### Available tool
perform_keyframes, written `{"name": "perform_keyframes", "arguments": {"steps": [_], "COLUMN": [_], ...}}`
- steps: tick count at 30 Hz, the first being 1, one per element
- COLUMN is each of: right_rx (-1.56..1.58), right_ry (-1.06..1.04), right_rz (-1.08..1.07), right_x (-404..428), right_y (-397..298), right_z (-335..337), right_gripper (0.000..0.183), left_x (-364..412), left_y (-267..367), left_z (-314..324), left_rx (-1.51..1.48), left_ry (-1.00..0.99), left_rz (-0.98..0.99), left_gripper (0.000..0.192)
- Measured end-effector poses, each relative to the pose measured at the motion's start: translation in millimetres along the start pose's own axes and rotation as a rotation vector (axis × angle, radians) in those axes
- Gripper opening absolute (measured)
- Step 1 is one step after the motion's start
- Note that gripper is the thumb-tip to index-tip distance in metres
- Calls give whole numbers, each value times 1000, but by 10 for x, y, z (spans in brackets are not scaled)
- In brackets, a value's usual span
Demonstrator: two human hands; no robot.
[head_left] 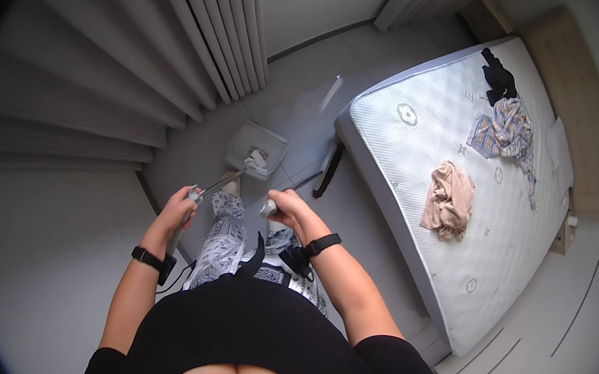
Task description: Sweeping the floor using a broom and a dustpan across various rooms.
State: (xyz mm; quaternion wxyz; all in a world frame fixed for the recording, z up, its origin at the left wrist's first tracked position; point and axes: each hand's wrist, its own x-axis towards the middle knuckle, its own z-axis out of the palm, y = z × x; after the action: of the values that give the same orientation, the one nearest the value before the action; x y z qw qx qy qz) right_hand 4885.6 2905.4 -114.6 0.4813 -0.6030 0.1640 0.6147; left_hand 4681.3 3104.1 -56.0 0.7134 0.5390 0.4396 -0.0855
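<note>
My left hand (180, 209) grips the grey handle (223, 181) of a long-handled dustpan. The translucent dustpan (275, 152) rests on the tiled floor ahead of my feet, with white scraps (257, 159) and other small debris in it. My right hand (290, 209) is closed around the broom's handle (269, 208), whose end cap points back toward me. The broom head (328, 171), with dark bristles, is at the floor between the dustpan and the bed's corner. Part of the broom handle is hidden behind my right hand.
The bed's white mattress (396, 149) rises on the right. On it lie a pink cloth (450, 199), a patterned garment (514, 131) and a black garment (497, 80). Grey curtains (182, 38) hang on the left down to the floor (308, 125). A wooden headboard (580, 111) stands at far right.
</note>
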Motion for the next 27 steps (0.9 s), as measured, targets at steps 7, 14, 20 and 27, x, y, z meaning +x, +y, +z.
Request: {"name": "perform_keyframes", "arguments": {"steps": [7, 14, 20, 27], "right_rx": [-174, 398, 245, 337], "right_ry": [-22, 370, 463, 255], "right_rz": [-44, -108, -114, -26], "right_x": [-214, -1151, -753, -711], "right_y": [183, 315, 429, 248], "right_z": [236, 169, 288, 633], "right_gripper": [44, 74, 75, 76], "left_x": [971, 1541, 1948, 2019], "left_y": [796, 1530, 1829, 1992], "left_z": [-513, -875, -774, -613], "left_rx": [264, 641, 829, 951], "left_ry": [-196, -393, -448, -475], "left_rz": [-6, -63, -42, -2], "left_gripper": [48, 55, 49, 30]}}
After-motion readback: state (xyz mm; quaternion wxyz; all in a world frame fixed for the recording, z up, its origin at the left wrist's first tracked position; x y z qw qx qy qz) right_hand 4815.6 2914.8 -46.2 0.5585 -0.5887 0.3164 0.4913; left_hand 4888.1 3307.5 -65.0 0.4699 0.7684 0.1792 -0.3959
